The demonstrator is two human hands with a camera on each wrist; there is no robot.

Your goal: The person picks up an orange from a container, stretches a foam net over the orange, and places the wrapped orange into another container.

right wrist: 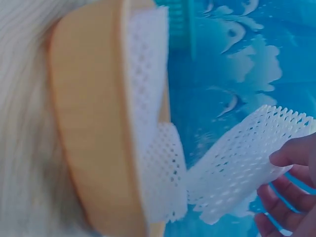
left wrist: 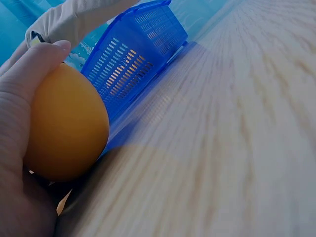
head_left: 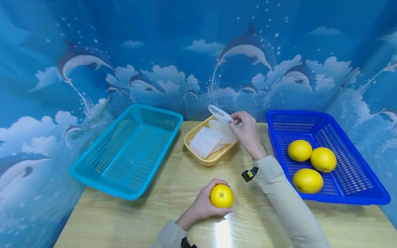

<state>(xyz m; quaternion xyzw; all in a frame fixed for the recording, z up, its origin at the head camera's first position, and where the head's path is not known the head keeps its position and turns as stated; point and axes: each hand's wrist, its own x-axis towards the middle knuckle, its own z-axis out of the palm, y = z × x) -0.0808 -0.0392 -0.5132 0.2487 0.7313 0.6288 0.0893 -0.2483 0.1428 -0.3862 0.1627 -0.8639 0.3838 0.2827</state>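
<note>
Cream-yellow oval plastic tub (head_left: 209, 160): holding two visible white foam-mesh sleeves (head_left: 205, 142), its walls probably keeping such light pieces together.
Left hand (head_left: 204, 204): its fingers are curling round one glossy, round yellow fruit (head_left: 221, 195) on the tub's near side, likely cupping it against rolling.
Right hand (head_left: 246, 132): thumb and fingers are pinching another white mesh sleeve (head_left: 222, 116) by one end over the tub, seemingly lightly since it is soft.
Royal-blue slotted plastic basket (head_left: 350, 199): standing right of the tub, presumably containing three loose yellow fruits (head_left: 307, 181).
Teal slotted plastic basket (head_left: 124, 165): standing left of the tub.
Count: four fruits, three visible sleeves, two baskets, one tub.
</note>
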